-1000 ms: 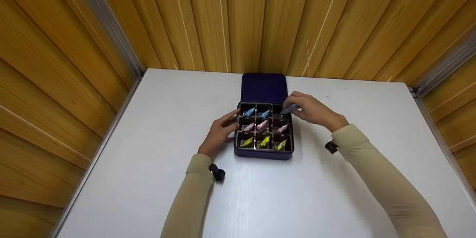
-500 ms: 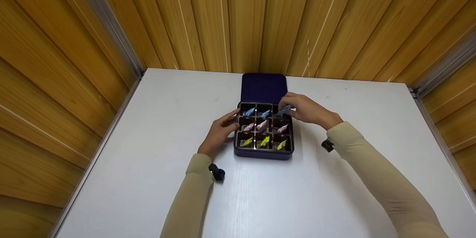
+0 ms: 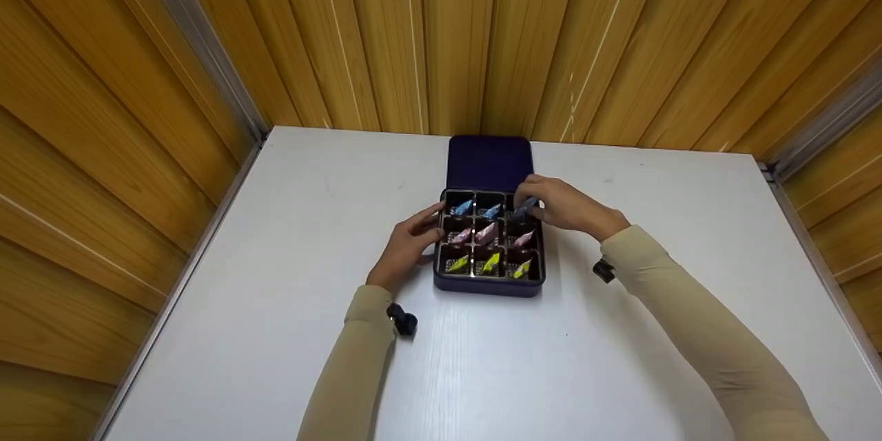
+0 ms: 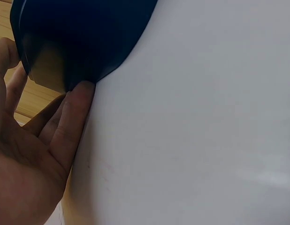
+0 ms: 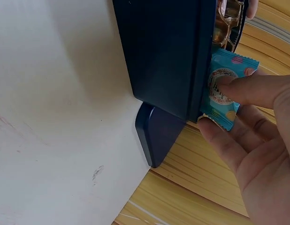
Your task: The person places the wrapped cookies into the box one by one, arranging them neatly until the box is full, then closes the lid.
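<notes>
A dark blue box (image 3: pixel 489 286) lies on the white table, divided inside into several compartments. Its back row holds blue wrapped candies (image 3: pixel 462 207), the middle row pink wrapped candies (image 3: pixel 486 233), the front row yellow wrapped candies (image 3: pixel 490 262). Over the back right compartment, my right hand (image 3: pixel 568 203) pinches a blue wrapped candy (image 5: pixel 224 89) between thumb and fingers; the right wrist view has it beside the box rim. My left hand (image 3: pixel 406 248) touches the box's left side with extended fingers, also seen against the blue wall (image 4: pixel 84 37) in the left wrist view.
The box's lid (image 3: pixel 489 162) lies folded back behind it, near the table's (image 3: pixel 331 220) rear edge. Wood-patterned panels (image 3: pixel 455 34) rise behind and at both sides. Black wrist cameras (image 3: pixel 402 320) sit under both sleeves.
My right hand has moved slightly left and lower with the blue candy, from the box's right edge to over the back right compartment. My left hand and the box have stayed put.
</notes>
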The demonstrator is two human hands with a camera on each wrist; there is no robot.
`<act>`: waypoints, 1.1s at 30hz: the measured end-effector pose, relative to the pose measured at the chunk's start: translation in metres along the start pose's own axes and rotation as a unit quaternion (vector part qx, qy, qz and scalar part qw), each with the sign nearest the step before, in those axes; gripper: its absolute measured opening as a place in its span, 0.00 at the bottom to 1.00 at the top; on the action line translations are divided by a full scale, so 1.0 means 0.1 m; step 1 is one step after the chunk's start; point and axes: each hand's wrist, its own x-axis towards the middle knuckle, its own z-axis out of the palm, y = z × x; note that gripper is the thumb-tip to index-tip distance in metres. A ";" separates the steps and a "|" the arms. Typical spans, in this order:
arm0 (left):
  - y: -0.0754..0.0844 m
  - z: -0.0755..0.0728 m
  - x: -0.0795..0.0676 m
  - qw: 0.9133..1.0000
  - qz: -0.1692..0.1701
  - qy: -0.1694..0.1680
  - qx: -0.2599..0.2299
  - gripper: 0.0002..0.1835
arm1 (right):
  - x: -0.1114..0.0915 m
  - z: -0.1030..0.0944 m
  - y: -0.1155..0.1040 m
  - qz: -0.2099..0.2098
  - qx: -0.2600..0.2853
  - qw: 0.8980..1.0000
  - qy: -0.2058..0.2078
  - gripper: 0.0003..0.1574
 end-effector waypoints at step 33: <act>-0.01 0.01 0.02 1.000 0.011 0.013 0.026 0.31 | -0.02 0.03 0.00 -0.010 -0.006 1.000 -0.017 0.15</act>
